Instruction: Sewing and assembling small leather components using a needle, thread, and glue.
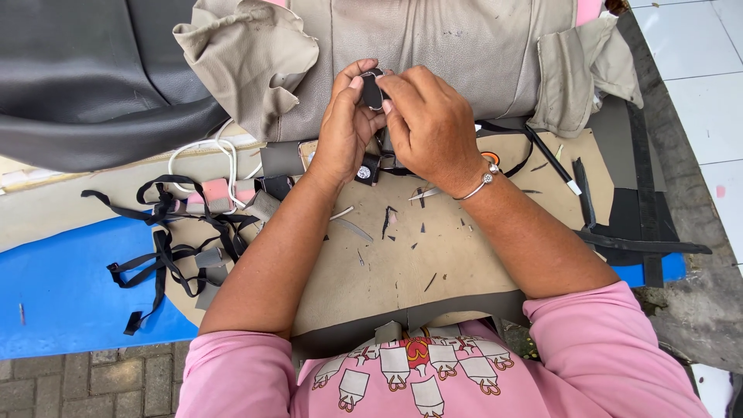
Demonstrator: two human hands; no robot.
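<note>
My left hand [344, 128] and my right hand [426, 124] meet above a tan cardboard work board [433, 248]. Both pinch one small black piece [372, 89], held up between thumbs and fingertips. Its exact shape is mostly hidden by my fingers. A silver bracelet [481, 182] circles my right wrist. Just under my hands lie a small black item with a round silver emblem [364, 172] and other dark bits, partly hidden.
Beige leather covers [464, 46] lie bunched at the back, dark grey leather [85, 70] at back left. Tangled black straps [166, 248] and a white cord [209, 151] sit left. A black pen [549, 159], black strips [642, 232], scraps and a blue sheet [62, 286] surround the board.
</note>
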